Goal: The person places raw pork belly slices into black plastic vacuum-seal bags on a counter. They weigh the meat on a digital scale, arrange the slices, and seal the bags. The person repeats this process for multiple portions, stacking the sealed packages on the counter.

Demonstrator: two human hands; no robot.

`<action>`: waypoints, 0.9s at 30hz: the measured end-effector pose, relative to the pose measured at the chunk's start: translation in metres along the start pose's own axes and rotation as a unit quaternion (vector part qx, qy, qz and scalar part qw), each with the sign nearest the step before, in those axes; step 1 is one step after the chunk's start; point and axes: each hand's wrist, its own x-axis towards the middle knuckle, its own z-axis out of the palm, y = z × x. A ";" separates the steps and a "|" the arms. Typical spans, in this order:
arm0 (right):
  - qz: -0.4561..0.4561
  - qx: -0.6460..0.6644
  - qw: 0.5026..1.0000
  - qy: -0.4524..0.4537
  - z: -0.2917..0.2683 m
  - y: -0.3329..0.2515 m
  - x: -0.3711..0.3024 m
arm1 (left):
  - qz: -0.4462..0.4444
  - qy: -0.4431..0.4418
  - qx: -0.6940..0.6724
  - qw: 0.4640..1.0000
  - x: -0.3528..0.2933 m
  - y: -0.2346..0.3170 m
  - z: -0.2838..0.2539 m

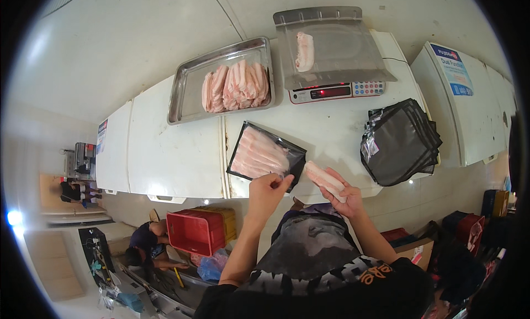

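A plastic pouch (258,152), black-backed with a clear front, lies on the white freezer top with several pale pork belly slices inside. My left hand (268,197) is closed, pinching the pouch's near edge by its mouth. To the right of the pouch, my right hand (345,196) grips a strip of pork belly (324,178) between fingers and thumb, just above the front edge. A steel tray (187,101) at the back left bears a pile of pork belly strips (237,86). One more piece of pork belly (305,51) rests on the scale's metal pan (342,48).
The digital scale (337,92) with a lit red display stands at the back. A stack of black pouches (398,145) lies on the right. Another white freezer (461,98) is beyond it. A red crate (190,233) and a crouching person (146,242) are on the floor at left.
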 end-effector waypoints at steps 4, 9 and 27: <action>0.029 0.015 0.998 0.052 0.004 0.022 0.016 | 0.133 0.000 0.076 0.988 0.016 -0.015 0.013; 0.013 -0.066 0.997 -0.025 0.016 0.062 0.085 | 0.189 -0.039 -0.040 0.980 0.035 -0.034 0.027; 0.026 -0.177 0.984 -0.021 0.046 0.074 0.176 | 0.137 0.079 -0.178 0.971 0.091 -0.111 -0.029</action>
